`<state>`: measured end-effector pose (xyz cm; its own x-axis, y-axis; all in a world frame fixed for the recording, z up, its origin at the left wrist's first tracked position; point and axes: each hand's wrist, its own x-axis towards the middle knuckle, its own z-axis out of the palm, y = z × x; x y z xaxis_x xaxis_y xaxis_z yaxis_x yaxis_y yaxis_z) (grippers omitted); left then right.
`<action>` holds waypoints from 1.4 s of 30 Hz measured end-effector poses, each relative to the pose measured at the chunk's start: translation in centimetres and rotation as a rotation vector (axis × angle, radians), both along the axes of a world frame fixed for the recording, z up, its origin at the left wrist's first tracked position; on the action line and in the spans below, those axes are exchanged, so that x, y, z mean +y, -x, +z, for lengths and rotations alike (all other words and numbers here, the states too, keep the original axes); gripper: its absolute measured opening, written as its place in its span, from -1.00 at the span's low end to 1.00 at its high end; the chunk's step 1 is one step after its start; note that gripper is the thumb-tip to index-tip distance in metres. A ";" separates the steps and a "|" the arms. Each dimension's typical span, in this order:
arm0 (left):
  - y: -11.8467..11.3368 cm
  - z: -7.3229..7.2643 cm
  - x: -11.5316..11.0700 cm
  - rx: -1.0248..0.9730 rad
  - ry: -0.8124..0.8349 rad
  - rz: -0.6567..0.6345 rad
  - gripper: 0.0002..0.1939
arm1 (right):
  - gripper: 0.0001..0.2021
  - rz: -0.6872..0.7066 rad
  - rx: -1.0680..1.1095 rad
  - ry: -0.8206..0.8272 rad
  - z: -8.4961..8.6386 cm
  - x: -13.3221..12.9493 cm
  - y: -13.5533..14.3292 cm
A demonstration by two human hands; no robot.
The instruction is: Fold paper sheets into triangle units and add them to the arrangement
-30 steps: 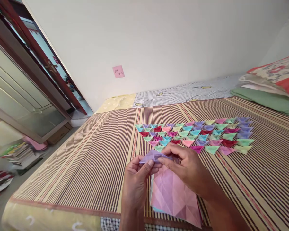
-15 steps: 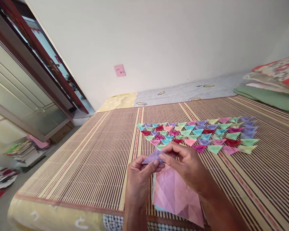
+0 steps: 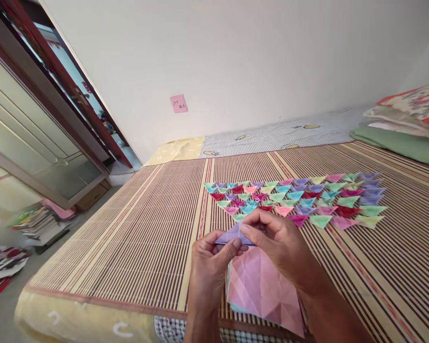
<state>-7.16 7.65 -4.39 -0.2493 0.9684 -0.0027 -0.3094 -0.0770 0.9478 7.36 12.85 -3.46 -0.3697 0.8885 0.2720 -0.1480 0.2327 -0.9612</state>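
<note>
Between my two hands is a small folded piece of purple paper, triangular in outline. My left hand pinches its left and lower part, thumb on the near face. My right hand grips the right side and top, with the thumb pressed on the paper; some of its fingers are hidden behind. Under my hands lies a stack of creased paper sheets, pink on top with a bluish edge below. Just beyond my hands, folded paper boats in many colours stand in several rows.
A striped bamboo mat covers the bed. Folded bedding is piled at the far right. A pink note sticks to the wall. On the floor at left are stacked books, near a glazed door.
Both hands and the purple paper have shifted slightly right in view. The grip on the paper looks nearly the same, and the sheets and boats stay in place.
</note>
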 end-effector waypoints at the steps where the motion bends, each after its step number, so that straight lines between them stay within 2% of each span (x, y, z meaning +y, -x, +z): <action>1: 0.0 -0.1 0.0 0.002 0.000 -0.003 -0.83 | -0.81 -0.010 0.001 -0.003 0.0 0.0 0.0; 7: -0.1 0.1 -0.3 0.102 -0.045 -0.006 -0.85 | -0.77 -0.070 -0.034 -0.029 0.1 0.1 -0.1; 13: -0.6 0.5 -0.4 0.199 -0.178 0.101 -0.84 | -0.82 -0.097 -0.131 -0.089 0.6 -0.3 -0.2; 18: -0.7 0.5 -0.4 0.324 -0.263 0.252 -0.82 | -0.75 -0.128 -0.154 -0.154 0.6 -0.4 -0.2; 26: -1.0 0.7 -0.8 0.546 -0.310 0.338 -0.84 | -0.73 -0.092 -0.132 -0.090 0.9 -0.6 0.0; 30: -1.5 0.6 -0.9 0.489 -0.263 0.389 -0.80 | -0.72 -0.162 -0.129 -0.160 1.0 -0.8 0.3; 36: -1.7 -0.2 -0.4 0.167 -0.192 0.362 -0.83 | -0.73 -0.253 -0.118 -0.267 0.8 -1.0 0.5; 42: -2.2 0.2 -0.4 0.127 -0.182 0.457 -0.79 | -0.72 -0.298 -0.171 -0.317 1.1 -1.2 0.7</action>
